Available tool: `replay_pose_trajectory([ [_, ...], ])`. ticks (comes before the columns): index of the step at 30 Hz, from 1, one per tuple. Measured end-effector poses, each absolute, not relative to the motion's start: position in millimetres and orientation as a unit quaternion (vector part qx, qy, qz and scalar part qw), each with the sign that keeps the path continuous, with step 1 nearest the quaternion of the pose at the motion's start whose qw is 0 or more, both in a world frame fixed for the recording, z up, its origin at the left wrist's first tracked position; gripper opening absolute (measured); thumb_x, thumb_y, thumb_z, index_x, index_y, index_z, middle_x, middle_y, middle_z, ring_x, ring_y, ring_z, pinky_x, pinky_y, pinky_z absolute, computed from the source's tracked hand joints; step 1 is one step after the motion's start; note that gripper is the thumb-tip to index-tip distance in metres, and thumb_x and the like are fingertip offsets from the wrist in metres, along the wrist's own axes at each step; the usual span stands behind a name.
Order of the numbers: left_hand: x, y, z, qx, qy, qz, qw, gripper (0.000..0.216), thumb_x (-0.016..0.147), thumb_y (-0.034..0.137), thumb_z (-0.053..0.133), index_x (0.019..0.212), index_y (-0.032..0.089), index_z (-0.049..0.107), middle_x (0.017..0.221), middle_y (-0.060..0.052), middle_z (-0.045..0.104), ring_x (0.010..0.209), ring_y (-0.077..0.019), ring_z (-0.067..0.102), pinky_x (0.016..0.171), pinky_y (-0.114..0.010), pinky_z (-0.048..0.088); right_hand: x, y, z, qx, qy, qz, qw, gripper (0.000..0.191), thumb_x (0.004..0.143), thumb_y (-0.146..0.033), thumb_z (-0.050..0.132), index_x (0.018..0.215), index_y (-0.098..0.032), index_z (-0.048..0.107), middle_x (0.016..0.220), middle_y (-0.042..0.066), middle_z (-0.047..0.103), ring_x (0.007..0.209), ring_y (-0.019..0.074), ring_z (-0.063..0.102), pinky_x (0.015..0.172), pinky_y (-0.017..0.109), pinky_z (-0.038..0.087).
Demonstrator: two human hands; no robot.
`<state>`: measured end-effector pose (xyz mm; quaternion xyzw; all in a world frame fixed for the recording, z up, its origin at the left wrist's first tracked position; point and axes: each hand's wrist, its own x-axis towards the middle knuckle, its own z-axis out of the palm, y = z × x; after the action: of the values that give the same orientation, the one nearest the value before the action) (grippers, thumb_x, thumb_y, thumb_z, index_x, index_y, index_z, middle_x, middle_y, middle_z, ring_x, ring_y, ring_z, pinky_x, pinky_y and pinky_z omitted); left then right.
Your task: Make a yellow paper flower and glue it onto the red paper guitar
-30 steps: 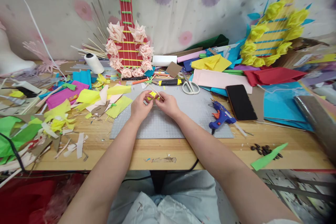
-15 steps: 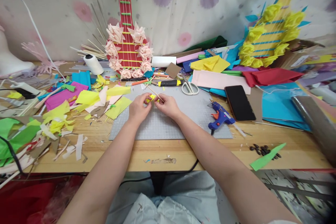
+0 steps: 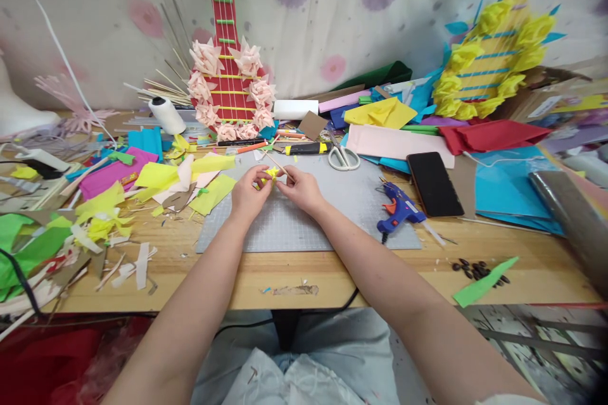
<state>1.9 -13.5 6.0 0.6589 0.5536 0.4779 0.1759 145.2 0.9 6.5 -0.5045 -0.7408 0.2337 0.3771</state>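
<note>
My left hand [image 3: 251, 191] is closed on a small piece of yellow paper [image 3: 270, 173] that looks like a paper flower; its lower part is hidden by the fingers. Between the fingers of my right hand [image 3: 301, 188] is a thin wooden stick [image 3: 277, 163], slanting up and to the left. The right fingertips are close beside the yellow paper; I cannot tell whether they touch it. Both hands are above the grey cutting mat [image 3: 285, 237]. Scissors [image 3: 344, 157] and a yellow-black utility knife [image 3: 308, 149] lie beyond the hands.
To the right are a blue glue gun [image 3: 399, 207], a phone [image 3: 434, 184] and black beads [image 3: 475, 269]. Paper scraps [image 3: 104, 209] cover the left side. A red paper guitar [image 3: 230, 95] and a yellow one [image 3: 489, 69] stand at the back.
More of the yellow paper shows above my left fingers now, and the left fingers have shifted around it. My right hand has moved slightly left and down with the stick.
</note>
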Motion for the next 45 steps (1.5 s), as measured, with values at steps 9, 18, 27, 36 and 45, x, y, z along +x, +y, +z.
replay_pose_trajectory([
  [9,0.7,-15.0,8.9,0.665,0.537,0.495,0.159,0.035,0.069,0.015,0.054,0.103,0.019,0.054,0.083,-0.001,0.062,0.063,-0.0095,0.050,0.052,-0.019,0.039,144.4,1.8,7.5,-0.519,-0.719,0.237,0.397,0.014,0.071,-0.026,0.050,0.079,-0.019,0.058,0.053,-0.006,0.043,0.050,0.0077,0.038,0.053,0.021,0.028],
  [18,-1.6,-9.4,0.1,0.718,0.509,0.473,0.053,0.060,0.057,0.018,0.066,0.112,0.018,0.043,0.109,-0.011,0.048,0.097,-0.0215,0.047,0.081,-0.036,0.043,146.2,5.2,2.3,-0.471,-0.693,0.313,0.447,0.010,0.071,-0.026,0.051,0.075,-0.018,0.056,0.051,-0.007,0.035,0.048,0.0077,0.033,0.051,0.021,0.027],
  [27,-4.0,-4.8,-2.8,0.629,0.557,0.534,0.098,0.050,0.064,0.017,0.061,0.111,0.019,0.041,0.101,-0.009,0.049,0.097,-0.0190,0.050,0.080,-0.034,0.045,146.5,-0.2,3.6,-0.417,-0.742,0.300,0.430,0.009,0.071,-0.023,0.051,0.073,-0.018,0.057,0.054,-0.005,0.042,0.050,0.0070,0.034,0.052,0.020,0.029],
  [36,5.2,-8.2,7.0,0.452,0.635,0.519,0.352,0.032,0.070,0.037,0.060,0.093,0.019,0.046,0.064,0.001,0.055,0.048,-0.0107,0.053,0.047,-0.024,0.044,146.4,3.3,-1.3,-0.444,-0.733,0.280,0.433,0.011,0.070,-0.025,0.050,0.070,-0.017,0.057,0.055,-0.004,0.046,0.050,0.0074,0.037,0.052,0.020,0.030],
  [45,16.4,-17.2,30.4,0.219,0.469,0.549,0.657,0.011,0.072,0.012,0.057,0.083,0.011,0.056,0.070,-0.005,0.063,0.061,-0.0103,0.062,0.048,-0.016,0.048,146.4,3.5,0.1,-0.490,-0.721,0.238,0.427,0.010,0.072,-0.023,0.049,0.074,-0.019,0.057,0.060,-0.003,0.052,0.054,0.0086,0.044,0.055,0.020,0.032],
])
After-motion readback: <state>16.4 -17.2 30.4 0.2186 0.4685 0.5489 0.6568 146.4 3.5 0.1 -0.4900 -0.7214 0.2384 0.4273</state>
